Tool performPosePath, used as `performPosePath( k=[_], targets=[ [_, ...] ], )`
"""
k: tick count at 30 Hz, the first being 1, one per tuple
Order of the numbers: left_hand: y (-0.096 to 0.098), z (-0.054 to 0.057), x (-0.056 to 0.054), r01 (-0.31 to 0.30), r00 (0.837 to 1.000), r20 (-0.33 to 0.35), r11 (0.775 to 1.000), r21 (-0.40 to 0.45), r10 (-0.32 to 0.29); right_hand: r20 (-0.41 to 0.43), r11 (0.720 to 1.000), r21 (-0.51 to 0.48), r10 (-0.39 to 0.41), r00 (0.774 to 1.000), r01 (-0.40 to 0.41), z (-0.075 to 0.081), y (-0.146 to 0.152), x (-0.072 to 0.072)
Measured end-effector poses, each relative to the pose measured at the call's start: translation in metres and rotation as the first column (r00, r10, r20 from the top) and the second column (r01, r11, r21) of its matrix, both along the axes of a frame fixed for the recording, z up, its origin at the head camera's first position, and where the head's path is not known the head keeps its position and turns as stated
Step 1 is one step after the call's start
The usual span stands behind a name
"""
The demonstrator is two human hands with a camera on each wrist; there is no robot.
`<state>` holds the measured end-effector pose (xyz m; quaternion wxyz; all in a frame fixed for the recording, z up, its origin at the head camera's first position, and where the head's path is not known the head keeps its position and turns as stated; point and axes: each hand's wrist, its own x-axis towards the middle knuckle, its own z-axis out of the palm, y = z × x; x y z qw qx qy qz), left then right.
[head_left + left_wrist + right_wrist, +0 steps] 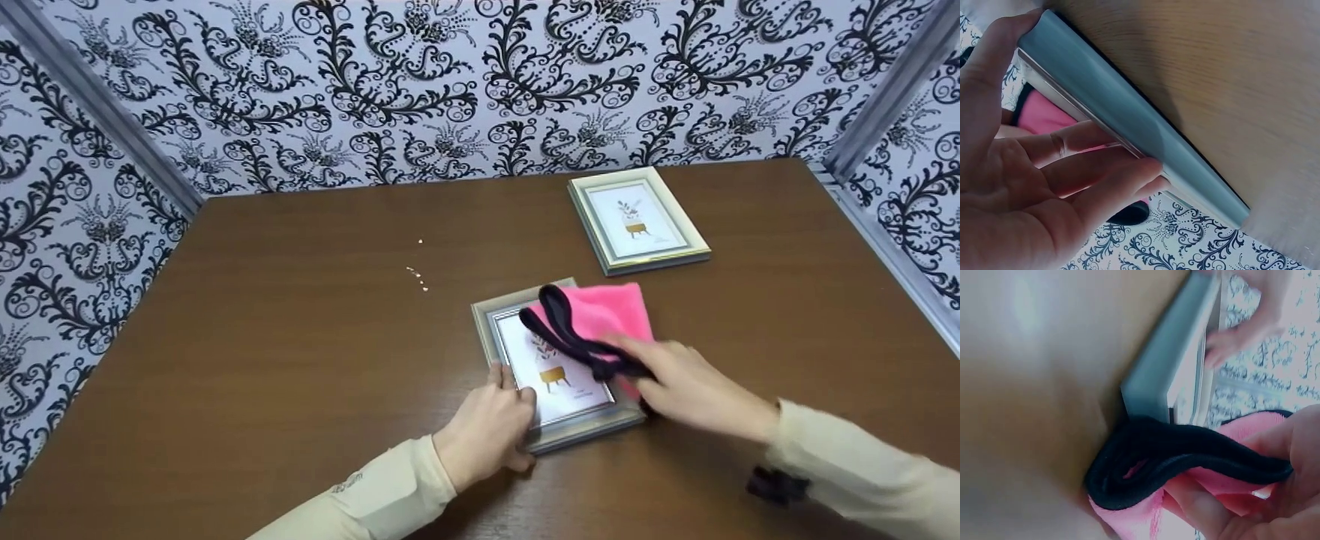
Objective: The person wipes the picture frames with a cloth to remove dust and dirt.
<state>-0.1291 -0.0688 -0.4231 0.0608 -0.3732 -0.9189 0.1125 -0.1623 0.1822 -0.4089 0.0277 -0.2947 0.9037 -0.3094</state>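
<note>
Head view: big brown table [300, 360], and the frame [559, 409] lies flat on its nearer half, a bit right of centre, with a second frame [639, 221] behind it and apart, over to the right. My read is we're mid-wipe: the pink cloth [619, 311] with black trim drapes over the frame's upper right part and hangs off that edge. The right hand [696, 384] has the cloth bunched in curled fingers, while the left hand [489, 421] grips the frame's near left corner area, thumb on the outer side and fingers over the face. I'd say the next move calls for a firm left hold and a light, flat pass over the part the cloth isn't covering. As for looks, the frame has a pale silvery border [517, 300], a smooth blue-grey side in the left wrist view, and a thin shiny rim [592, 412] inside that. The print [553, 376] shows a leafy plant above a mustard pot on legs, partly hidden by the cloth; the lettering's too small to read. Can't tell if the face is dusty. Tiniest thing: some pale specks [418, 275] left of the frame, no clue what they are.
</note>
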Motion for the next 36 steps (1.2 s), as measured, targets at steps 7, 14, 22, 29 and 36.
performPosePath(
  k=[7, 14, 22, 29, 36],
  targets=[
    [-0.005, 0.003, 0.0, 0.009, 1.0, -0.006, 1.0, 0.002, -0.009, -0.023, 0.999, -0.05, 0.009, 1.0, -0.011, -0.001, 0.004, 0.017],
    [-0.008, 0.003, 0.0, 0.031, 0.999, -0.02, 1.0, 0.005, -0.031, 0.019, 0.999, -0.039, -0.02, 1.0, 0.02, 0.003, -0.007, -0.01],
    [-0.005, 0.001, -0.001, 0.047, 0.998, 0.03, 0.999, 0.015, -0.047, 0.206, 0.992, -0.043, -0.11, 0.972, 0.121, 0.005, -0.022, -0.071],
    [-0.003, 0.003, -0.001, 0.045, 0.999, 0.025, 0.999, 0.007, -0.045, 0.09, 0.988, 0.019, -0.154, 0.984, 0.153, 0.003, -0.031, -0.095],
    [-0.001, 0.001, -0.001, 0.032, 0.999, 0.012, 0.999, 0.03, -0.032, -0.087, 0.975, 0.219, -0.023, 0.996, 0.042, -0.005, -0.031, -0.099]
  ],
)
